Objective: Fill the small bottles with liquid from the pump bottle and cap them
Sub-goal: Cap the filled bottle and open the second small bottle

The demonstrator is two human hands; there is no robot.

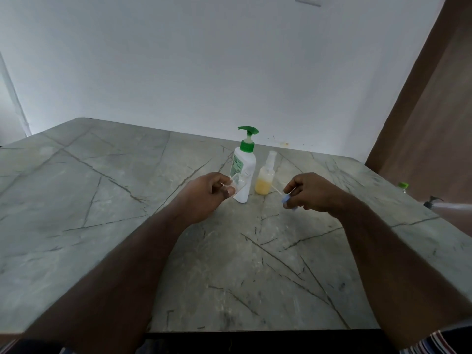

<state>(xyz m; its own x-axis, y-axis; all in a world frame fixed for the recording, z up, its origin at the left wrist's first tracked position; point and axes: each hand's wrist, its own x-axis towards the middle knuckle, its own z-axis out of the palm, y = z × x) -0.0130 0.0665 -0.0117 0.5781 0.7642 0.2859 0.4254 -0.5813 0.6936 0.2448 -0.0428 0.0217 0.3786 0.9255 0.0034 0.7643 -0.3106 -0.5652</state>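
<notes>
A white pump bottle (244, 164) with a green pump head stands upright on the grey stone table (102, 200). Right beside it stands a small clear spray bottle (265, 176), capped and partly filled with yellow liquid. My left hand (209, 192) grips a small clear empty bottle (238, 182) just in front of the pump bottle. My right hand (306, 191) pinches a small blue spray cap (286, 199), whose thin white tube points toward the bottles. Both hands hover above the table.
A white wall runs behind the table. At the far right edge, beyond the table, a green-capped bottle (403, 186) and a dark pump head (433, 201) show. A brown surface (434, 111) rises at the right.
</notes>
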